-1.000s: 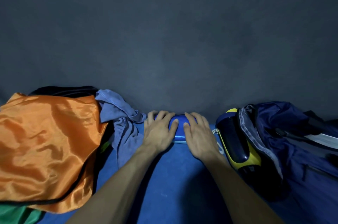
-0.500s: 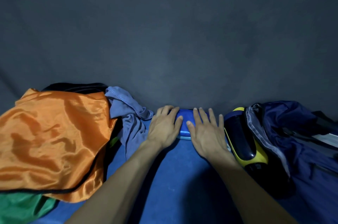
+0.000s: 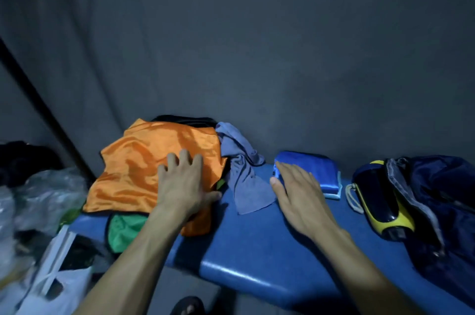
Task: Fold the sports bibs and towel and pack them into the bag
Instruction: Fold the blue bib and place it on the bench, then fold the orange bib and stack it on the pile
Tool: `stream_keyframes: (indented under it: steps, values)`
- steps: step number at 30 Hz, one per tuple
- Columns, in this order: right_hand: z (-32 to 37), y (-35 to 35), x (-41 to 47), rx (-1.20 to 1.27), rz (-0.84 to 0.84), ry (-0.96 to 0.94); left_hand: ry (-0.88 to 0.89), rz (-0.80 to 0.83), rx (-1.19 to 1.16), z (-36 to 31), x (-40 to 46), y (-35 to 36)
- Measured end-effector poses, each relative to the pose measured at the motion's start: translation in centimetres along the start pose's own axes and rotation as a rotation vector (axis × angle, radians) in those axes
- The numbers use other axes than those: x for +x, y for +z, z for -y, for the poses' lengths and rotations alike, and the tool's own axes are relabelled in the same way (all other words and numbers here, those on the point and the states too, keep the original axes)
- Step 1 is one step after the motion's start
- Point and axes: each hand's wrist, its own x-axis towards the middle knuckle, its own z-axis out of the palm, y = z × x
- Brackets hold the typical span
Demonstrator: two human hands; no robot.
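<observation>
Neither of our hands grasps anything. From the left, clear plastic bags (image 3: 43, 194) sit off the blue bench (image 3: 257, 250). Our left hand (image 3: 183, 183) lies flat with spread fingers on the orange bib (image 3: 144, 173), which is crumpled over a green bib (image 3: 123, 230) showing beneath its near edge. Just right of the pile, the grey-blue towel (image 3: 244, 176) lies rumpled on the bench. Our right hand (image 3: 298, 199), fingers straight, touches the left end of the folded blue bib (image 3: 313, 170) by the wall. Farther right, a yellow-and-black object (image 3: 380, 209) sits at the mouth of the navy bag (image 3: 442, 199).
</observation>
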Motion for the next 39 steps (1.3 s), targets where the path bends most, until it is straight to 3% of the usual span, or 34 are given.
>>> stream_keyframes:
  steps: [2, 5, 7, 10, 12, 15, 18, 21, 23, 26, 29, 32, 35, 37, 39]
  values:
    - [0.5, -0.1, -1.2, 0.034, 0.007, 0.002, -0.014, 0.068, 0.060, 1.3, -1.0, 1.2]
    - [1.5, -0.3, -3.4, 0.110, 0.034, 0.032, -0.004, -0.162, -0.090, 2.6, -1.5, 1.4]
    - [2.3, -0.9, -4.5, 0.237, 0.035, 0.070, -0.021, -0.398, -0.522, 3.6, -2.0, 0.2]
    - [4.2, -1.7, -5.5, 0.554, 0.006, 0.099, -0.006, -0.523, -1.185, 4.4, -2.8, -3.7]
    - [5.3, -1.7, -6.0, 0.802, 0.056, 0.113, 0.005, -0.433, -1.594, 3.7, -3.8, -6.2]
    - [6.1, -0.9, -6.8, 0.950, 0.128, 0.058, 0.085, -0.043, -2.023, 1.3, -5.9, -9.1]
    - [6.8, -1.3, -6.6, 1.000, 0.167, -0.008, 0.226, 0.193, -2.052, -1.3, -7.0, -10.4]
    - [7.5, -2.7, -6.2, 0.987, 0.133, 0.002, 0.207, 0.255, -2.029, -3.2, -6.3, -10.2]
    - [7.1, -3.8, -5.8, 1.027, 0.064, 0.063, 0.183, 0.193, -1.909, -3.8, -4.9, -9.5]
    - [5.2, -7.1, -4.5, 1.302, -0.195, 0.213, 0.195, -0.029, -1.653, -3.5, -2.7, -8.4]
    - [2.5, -10.4, -3.8, 1.437, -0.297, 0.207, 0.207, -0.201, -1.502, -3.3, -0.9, -8.1]
    - [-0.3, -9.8, -3.0, 1.013, -0.298, 0.281, 0.183, -0.279, -1.324, -3.9, 1.7, -6.5]
    - [-2.6, -6.9, -2.7, 0.390, -0.243, 0.340, -0.024, -0.125, -1.382, -5.0, 3.9, -3.2]
    - [-2.8, -5.7, -2.8, 0.280, -0.188, 0.248, -0.122, 0.021, -1.491, -6.1, 4.2, -1.9]
    - [-1.8, -5.3, -2.9, 0.366, -0.192, 0.093, -0.145, 0.113, -1.572, -7.0, 4.1, -1.6]
